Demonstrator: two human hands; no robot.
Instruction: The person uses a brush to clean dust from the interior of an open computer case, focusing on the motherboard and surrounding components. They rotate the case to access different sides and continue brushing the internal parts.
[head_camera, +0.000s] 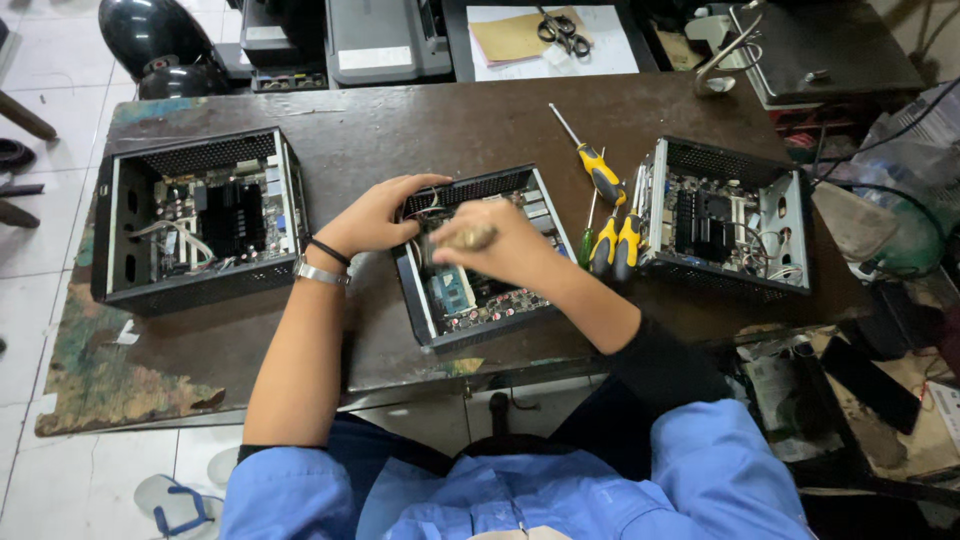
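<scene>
Showing hands at the middle case, the landmark for all places below.
Left hand (375, 215): fingers curled over the far-left corner of the middle case (480, 255), gripping its rim; a black band and a metal wristwatch (320, 272) sit on the wrist.
Right hand (495, 245): lies across the open top of the middle case, fingers bent down into it; whether they pinch anything cannot be told. A ring shows on one finger.
Middle case: small black open computer box, circuit board visible inside, lying at the near-centre of the brown table (400, 130).
Left case (195, 220): a like open box, well apart to the left of the middle case.
Right case (725, 220): a third open box, near the middle case on its right.
Screwdrivers (610, 215): yellow-and-black handles, lying between the middle case and the right case.
Scissors (562, 28): on papers beyond the middle case, past the table's far edge.
Sandal (175, 500): on the tiled floor, near-left of the middle case.
</scene>
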